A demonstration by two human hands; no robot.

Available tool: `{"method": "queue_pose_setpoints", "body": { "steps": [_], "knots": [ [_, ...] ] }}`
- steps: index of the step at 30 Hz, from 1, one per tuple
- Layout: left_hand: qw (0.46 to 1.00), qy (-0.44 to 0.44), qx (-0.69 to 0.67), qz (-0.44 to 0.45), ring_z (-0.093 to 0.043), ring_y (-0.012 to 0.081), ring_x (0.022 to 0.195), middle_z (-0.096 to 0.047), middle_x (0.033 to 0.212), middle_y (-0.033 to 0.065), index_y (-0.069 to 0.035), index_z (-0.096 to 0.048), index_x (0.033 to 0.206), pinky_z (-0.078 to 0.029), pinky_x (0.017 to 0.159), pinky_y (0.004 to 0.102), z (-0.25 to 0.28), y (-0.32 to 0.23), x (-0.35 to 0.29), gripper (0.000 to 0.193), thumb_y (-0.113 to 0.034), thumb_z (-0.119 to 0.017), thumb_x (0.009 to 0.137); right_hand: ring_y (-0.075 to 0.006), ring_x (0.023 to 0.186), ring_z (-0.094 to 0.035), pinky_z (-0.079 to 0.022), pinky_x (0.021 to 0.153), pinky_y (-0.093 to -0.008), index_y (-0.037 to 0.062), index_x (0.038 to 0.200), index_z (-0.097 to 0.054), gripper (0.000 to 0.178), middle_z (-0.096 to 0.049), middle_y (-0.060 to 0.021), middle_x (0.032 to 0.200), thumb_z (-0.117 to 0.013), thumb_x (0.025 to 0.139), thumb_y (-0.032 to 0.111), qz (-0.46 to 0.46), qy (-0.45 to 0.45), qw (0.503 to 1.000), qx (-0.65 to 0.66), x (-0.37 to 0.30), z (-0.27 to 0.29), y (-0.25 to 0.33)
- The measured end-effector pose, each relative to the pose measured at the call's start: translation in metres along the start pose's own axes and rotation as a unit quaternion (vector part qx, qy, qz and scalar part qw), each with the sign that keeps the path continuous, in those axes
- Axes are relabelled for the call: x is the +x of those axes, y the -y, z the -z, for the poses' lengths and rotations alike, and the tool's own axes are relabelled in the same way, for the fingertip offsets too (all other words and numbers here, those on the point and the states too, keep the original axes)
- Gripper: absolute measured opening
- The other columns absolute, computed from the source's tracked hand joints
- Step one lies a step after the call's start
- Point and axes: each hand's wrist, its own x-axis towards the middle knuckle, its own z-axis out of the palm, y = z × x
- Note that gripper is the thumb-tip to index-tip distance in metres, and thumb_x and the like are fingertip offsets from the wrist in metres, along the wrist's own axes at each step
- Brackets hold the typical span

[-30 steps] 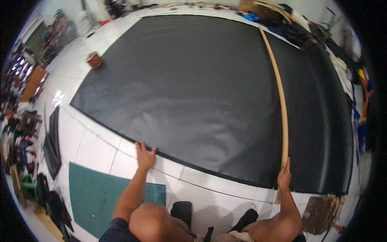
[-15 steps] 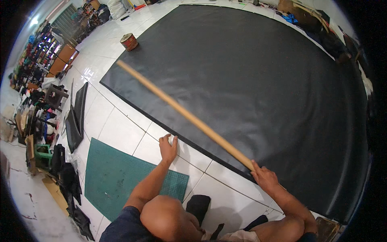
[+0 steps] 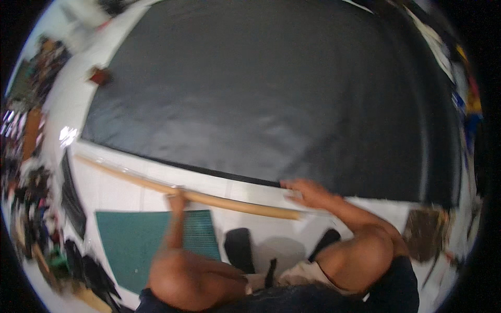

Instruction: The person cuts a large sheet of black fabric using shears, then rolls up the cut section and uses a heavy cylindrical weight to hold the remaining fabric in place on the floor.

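Note:
A long tan rod [image 3: 235, 205] lies across the white tiles, just on my side of the front edge of a large black leather-like sheet [image 3: 250, 94]. Closed around the rod left of its middle is my left hand [image 3: 178, 196], blurred by motion. My right hand [image 3: 308, 193] is off the rod, past its right end. Its fingers are stretched out at the sheet's front edge, with the thumb apart from them; it too is slightly smeared.
A green cutting mat [image 3: 141, 240] lies at the lower left beside my legs. At the sheet's far left corner stands a reddish tin can [image 3: 100, 75]. Black scraps [image 3: 73, 193] and clutter line the left side. A brown board [image 3: 421, 235] is at the right.
The rod has come off the sheet toward me onto the tiles. My left hand has taken hold of it; my right hand has let go. The view has turned.

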Motion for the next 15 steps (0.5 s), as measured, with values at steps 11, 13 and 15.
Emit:
{"method": "queue_pose_setpoints", "body": {
  "steps": [11, 13, 15],
  "knots": [
    [0.882, 0.002, 0.215, -0.42, -0.056, 0.0326, 0.111, -0.058, 0.116, 0.0208, 0.0, -0.054, 0.13, -0.048, 0.092, 0.041, 0.023, -0.168, -0.013, 0.047, -0.022, -0.068, 0.091, -0.0287, 0.077, -0.066, -0.051, 0.072, -0.039, 0.0023, 0.102, -0.06, 0.032, -0.067, -0.017, 0.085, -0.061, 0.095, 0.034, -0.446, -0.387, 0.806, -0.04, -0.253, 0.002, -0.114],
    [0.83, 0.148, 0.254, -0.474, -0.056, 0.0327, 0.113, -0.058, 0.119, 0.0172, -0.004, -0.058, 0.126, -0.046, 0.096, 0.0402, -0.016, -0.242, -0.074, 0.04, -0.016, -0.068, 0.089, -0.0375, 0.087, -0.064, -0.049, 0.074, -0.0461, 0.0007, 0.107, -0.057, 0.037, -0.064, -0.0217, 0.094, -0.063, 0.092, 0.034, -0.501, -0.378, 0.777, -0.046, -0.293, -0.058, -0.105],
    [0.705, 0.256, 0.376, -0.544, -0.055, 0.0334, 0.115, -0.059, 0.12, 0.0152, -0.006, -0.06, 0.124, -0.044, 0.1, 0.041, -0.048, -0.302, -0.14, 0.04, -0.015, -0.069, 0.086, -0.0373, 0.091, -0.062, -0.049, 0.078, -0.0465, 0.001, 0.108, -0.057, 0.037, -0.062, -0.0213, 0.099, -0.064, 0.091, 0.033, -0.533, -0.471, 0.702, -0.039, -0.315, -0.134, -0.103]
  ]
}}
